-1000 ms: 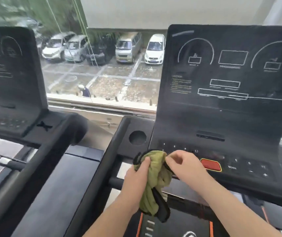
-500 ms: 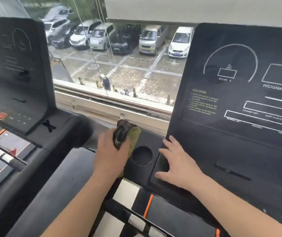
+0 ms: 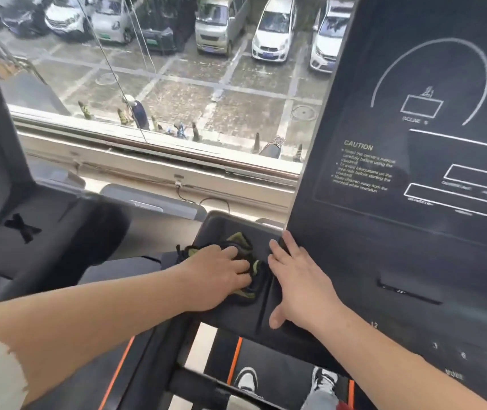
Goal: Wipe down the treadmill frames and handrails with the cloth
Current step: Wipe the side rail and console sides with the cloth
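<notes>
Rising just right of the black plastic side tray (image 3: 230, 312) stood the treadmill's tall black console panel with white markings (image 3: 413, 184). Well apart to that tray's left sat a neighbouring black treadmill console (image 3: 44, 232), and beyond the tray a window (image 3: 177, 84) showed parked cars. The right hand (image 3: 298, 279) lay flat at the tray's right edge, fingers straight and spread, holding nothing. The left hand (image 3: 215, 273) rested palm-down on the tray's middle, fingers slightly bent, pressing the crumpled olive-green and black cloth (image 3: 240, 241) onto the tray, the cloth poking out past its fingertips
</notes>
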`<action>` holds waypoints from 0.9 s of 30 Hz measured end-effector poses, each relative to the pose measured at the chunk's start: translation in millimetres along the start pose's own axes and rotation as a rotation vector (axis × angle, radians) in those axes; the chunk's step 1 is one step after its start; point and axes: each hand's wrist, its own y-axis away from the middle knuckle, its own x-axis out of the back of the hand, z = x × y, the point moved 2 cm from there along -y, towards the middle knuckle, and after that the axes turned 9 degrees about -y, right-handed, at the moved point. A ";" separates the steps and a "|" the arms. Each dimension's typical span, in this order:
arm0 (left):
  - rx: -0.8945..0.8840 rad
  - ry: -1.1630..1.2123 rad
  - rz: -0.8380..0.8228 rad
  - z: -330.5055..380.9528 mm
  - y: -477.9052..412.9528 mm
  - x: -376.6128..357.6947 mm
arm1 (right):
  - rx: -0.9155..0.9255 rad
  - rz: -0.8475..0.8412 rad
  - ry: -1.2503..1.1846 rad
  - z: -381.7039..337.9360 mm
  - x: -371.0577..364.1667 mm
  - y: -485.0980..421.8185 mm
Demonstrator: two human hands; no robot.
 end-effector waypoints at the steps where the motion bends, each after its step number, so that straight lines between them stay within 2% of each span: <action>1: -0.051 -0.064 0.019 -4.7 -5.2 2.9 | -0.004 -0.003 0.000 -0.4 -0.2 -1.7; 4: -0.070 -0.159 -0.003 -3.2 -18.1 13.3 | -0.001 -0.003 -0.012 2.0 -1.4 -3.3; 7: 0.174 0.010 -0.099 12.9 -27.7 16.5 | 0.011 0.004 -0.054 3.6 -0.7 -0.6; 10: 0.505 0.355 -0.179 16.4 -34.0 21.6 | 0.018 0.020 -0.056 2.9 0.0 -0.7; 12: 0.704 0.706 -0.243 11.5 -36.1 22.7 | 0.014 0.016 -0.042 2.8 -1.0 -0.4; 16: 1.111 1.427 -0.162 13.1 -27.4 22.9 | 0.030 0.064 -0.063 3.7 -2.5 0.5; 18: 1.107 1.666 -0.174 21.8 -19.2 28.8 | 0.034 0.055 -0.053 3.3 -2.8 -0.3; 20: 0.985 1.584 -0.179 23.9 -15.5 26.3 | 0.025 0.055 -0.047 3.1 -3.6 -1.0; 22: 0.794 1.329 -0.239 16.2 -14.4 28.0 | 0.018 0.049 -0.052 0.7 -2.7 -1.5; 24: 0.546 0.994 -0.361 3.1 -17.2 39.7 | -0.002 0.036 -0.066 0.2 -2.6 -2.2; 26: 0.314 0.543 -0.479 1.7 -25.5 49.1 | -0.011 0.023 -0.069 -0.7 -1.7 -2.0; 27: 0.206 0.270 -0.481 5.2 -27.6 53.2 | -0.015 0.026 -0.072 -1.3 -0.3 -0.9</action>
